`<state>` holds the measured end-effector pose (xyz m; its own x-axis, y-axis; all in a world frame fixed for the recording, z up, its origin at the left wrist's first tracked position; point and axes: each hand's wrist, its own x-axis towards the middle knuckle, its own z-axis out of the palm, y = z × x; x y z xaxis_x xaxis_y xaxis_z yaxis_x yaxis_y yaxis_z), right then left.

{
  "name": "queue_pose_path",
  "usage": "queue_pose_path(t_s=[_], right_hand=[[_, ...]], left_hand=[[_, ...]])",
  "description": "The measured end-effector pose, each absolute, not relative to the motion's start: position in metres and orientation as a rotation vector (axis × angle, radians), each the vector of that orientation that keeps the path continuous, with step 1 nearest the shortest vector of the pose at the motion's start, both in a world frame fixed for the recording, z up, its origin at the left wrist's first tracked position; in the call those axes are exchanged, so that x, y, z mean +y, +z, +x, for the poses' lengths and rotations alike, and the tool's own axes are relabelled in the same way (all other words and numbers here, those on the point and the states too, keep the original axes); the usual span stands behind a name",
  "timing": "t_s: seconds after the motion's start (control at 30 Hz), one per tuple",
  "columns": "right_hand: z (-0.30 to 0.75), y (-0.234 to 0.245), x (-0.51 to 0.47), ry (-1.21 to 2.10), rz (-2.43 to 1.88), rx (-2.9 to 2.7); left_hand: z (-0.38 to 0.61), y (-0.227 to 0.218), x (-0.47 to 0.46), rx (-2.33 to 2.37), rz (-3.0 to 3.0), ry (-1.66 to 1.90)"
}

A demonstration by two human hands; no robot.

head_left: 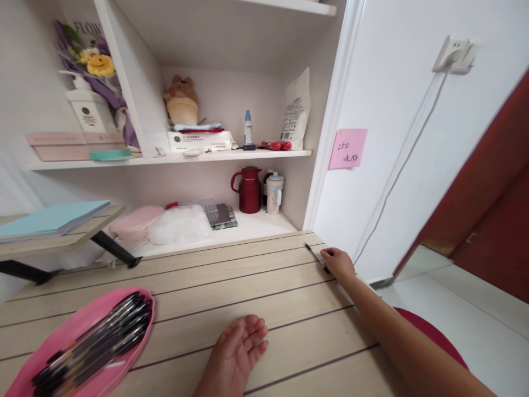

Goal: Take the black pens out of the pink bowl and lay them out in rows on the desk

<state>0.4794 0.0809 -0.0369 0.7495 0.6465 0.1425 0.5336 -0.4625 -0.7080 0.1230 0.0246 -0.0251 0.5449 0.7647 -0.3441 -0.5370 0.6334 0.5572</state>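
Pens in a pink oval tray

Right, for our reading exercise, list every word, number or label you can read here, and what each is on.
"FLOW": bouquet; any further letters are hidden.
"250": pink note; the handwriting below it is unclear.
Too small or blurred to read: pump bottle, pink box, flat white packet, blue-capped bottle, white bag.
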Motion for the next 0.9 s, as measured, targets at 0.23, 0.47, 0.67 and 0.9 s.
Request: queue_pose_path(t_s=[0.23,0.47,0.67,0.9], right_hand=[[0.487,-0.039,0.088,0.153,-1.984,-0.842],[0.494,-0.037,0.089,0.142,-1.967,-0.886],[0.510,-0.024,0.061,0.163,-2.208,-1.074],[0.500,-0.025,0.054,0.132,-2.461,-1.175]], left_hand=[[0.123,-0.025,0.024,0.596,0.419,0.803],[0.123,-0.024,0.023,0.626,0.411,0.805],[0.123,-0.021,0.022,0.617,0.443,0.796],[0.121,-0.020,0.021,0.603,0.458,0.794]])
